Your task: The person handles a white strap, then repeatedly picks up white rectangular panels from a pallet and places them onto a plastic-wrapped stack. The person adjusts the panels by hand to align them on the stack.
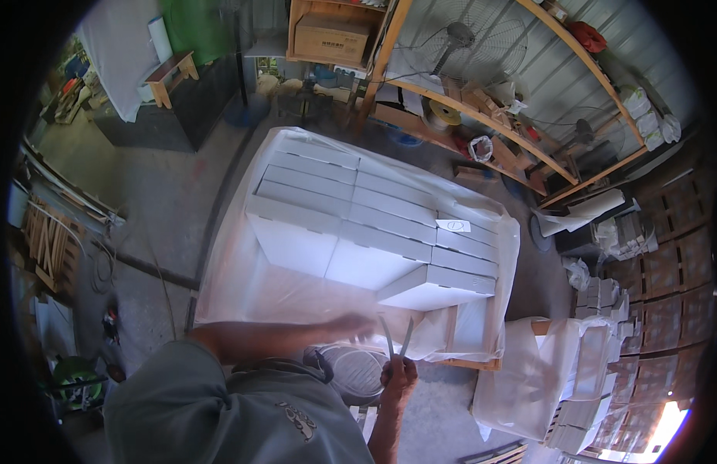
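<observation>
My right hand (400, 374) is closed round the handles of what looks like a pair of scissors (406, 339), its two narrow blades apart and pointing away from me. My left hand (350, 329) reaches across to the right, close to the blades; motion smears its fingers. Just beyond both hands, flat white boxes (296, 243) stand on edge in rows inside clear plastic film (227, 286). One white box (435, 284) at the front right sits at an angle to the rest. A small white paper (453, 226) with a mark lies on top of the boxes.
A round ribbed stool-like thing (358, 379) stands below my hands. At right is another film-wrapped stack (521, 379), with tall stacked pallets (667, 278) behind. Wooden shelving (482, 116) with a large fan (459, 35) lines the back. Timber pieces (49, 240) lie at far left.
</observation>
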A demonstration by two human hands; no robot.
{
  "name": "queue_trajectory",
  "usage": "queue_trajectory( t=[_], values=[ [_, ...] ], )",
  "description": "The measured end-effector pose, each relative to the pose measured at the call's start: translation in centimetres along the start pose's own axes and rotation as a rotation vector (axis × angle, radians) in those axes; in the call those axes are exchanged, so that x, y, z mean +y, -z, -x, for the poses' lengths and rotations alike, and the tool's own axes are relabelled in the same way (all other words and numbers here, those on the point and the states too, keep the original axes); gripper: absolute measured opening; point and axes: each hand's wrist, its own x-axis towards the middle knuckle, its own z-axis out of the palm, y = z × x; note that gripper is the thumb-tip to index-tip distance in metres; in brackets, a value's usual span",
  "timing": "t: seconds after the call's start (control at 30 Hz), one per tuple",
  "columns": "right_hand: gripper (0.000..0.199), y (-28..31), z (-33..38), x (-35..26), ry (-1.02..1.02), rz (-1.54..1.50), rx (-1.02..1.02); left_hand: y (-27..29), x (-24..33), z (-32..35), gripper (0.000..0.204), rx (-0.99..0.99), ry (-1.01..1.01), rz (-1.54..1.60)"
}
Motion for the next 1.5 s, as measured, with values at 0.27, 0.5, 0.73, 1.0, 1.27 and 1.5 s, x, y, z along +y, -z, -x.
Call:
queue_trajectory(
  t=[0.27,0.5,0.73,1.0,1.27,1.5],
  values=[
    [0.018,-4.8,-5.8,-3.7,-0.004,0.046,0.114,24.4,2.5,-12.4,0.027,1.198,-0.383,-1.192],
    [0.018,-10.4,-14.7,-5.7,-0.057,0.195,0.120,28.8,2.7,-14.6,0.065,1.150,-0.018,-1.411],
    [0.016,-14.9,-26.0,-2.4,0.204,0.412,-0.070,28.9,2.8,-14.8,0.069,1.121,0.033,-1.376],
    [0.015,-20.2,-29.4,-2.1,0.018,0.345,-0.076,29.1,2.7,-15.1,0.071,1.135,-0.004,-1.328],
    [0.015,-21.8,-30.1,-2.1,-0.097,0.273,0.003,29.0,3.2,-15.1,0.074,1.104,0.076,-1.322],
    [0.015,-21.8,-29.6,-2.7,-0.076,0.279,-0.083,28.9,3.1,-14.9,0.073,1.097,0.041,-1.307]
  ],
)
